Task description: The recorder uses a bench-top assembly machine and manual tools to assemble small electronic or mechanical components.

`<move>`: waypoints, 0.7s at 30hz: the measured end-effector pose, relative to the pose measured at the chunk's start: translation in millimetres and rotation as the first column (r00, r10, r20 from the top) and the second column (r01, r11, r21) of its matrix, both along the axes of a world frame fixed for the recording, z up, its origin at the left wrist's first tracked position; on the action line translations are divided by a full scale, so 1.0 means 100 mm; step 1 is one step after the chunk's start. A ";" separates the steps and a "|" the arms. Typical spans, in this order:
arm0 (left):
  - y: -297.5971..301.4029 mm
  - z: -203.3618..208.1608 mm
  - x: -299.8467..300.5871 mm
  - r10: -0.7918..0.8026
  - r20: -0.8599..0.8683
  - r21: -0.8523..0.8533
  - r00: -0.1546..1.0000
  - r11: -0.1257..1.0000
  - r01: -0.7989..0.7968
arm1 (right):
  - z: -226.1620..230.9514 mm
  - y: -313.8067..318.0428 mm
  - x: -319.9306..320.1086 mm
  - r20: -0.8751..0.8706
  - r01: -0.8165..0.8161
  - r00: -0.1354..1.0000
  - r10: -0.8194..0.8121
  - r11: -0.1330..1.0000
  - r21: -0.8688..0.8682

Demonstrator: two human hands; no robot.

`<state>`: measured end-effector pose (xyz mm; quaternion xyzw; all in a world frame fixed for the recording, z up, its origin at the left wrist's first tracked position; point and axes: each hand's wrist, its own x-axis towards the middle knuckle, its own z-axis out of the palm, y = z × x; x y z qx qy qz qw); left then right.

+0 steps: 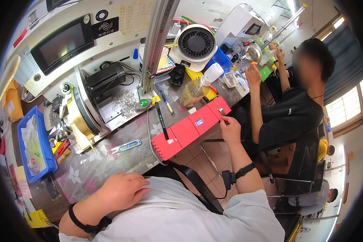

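Note:
My right hand (231, 130) is closed in a pinch at the right end of a long red foam mat (188, 128). At its fingertips is a small shiny metal piece (221, 110), ring-like in outline, though its exact kind is too small to make out. The mat has toothed ends and small stickers, and lies along the near edge of the table. My left hand (125, 191) rests on my white shirt, fingers lying flat and thumb apart, holding nothing. Blue-handled thread snips (126, 147) lie on the table left of the mat, and a black strip (162, 121) touches the mat's left part.
A machine with a brass-coloured spool (82, 123) stands at left, beside a blue tray (35, 145). Loose metal bits (125, 103) lie near an upright metal post (155, 48). Behind the mat are a clear jar (192, 92) and a fan (195, 42). A co-worker (288, 109) sits at right.

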<state>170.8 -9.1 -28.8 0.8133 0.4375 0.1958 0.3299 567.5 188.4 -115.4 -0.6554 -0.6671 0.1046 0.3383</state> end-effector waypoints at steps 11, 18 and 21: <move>0.02 -0.01 0.04 -0.003 0.013 -0.013 1.000 1.000 0.003 | -0.20 -0.03 0.04 0.171 -0.147 0.979 0.109 0.962 0.230; -0.02 -0.01 -0.05 0.007 0.013 -0.044 1.000 0.999 -0.007 | 0.32 -0.05 0.17 0.063 -0.011 0.998 0.005 0.995 0.102; -0.03 -0.02 -0.10 0.024 0.013 -0.057 1.000 0.998 -0.023 | 0.84 -0.18 -0.05 -0.081 0.063 0.995 -0.058 0.996 0.063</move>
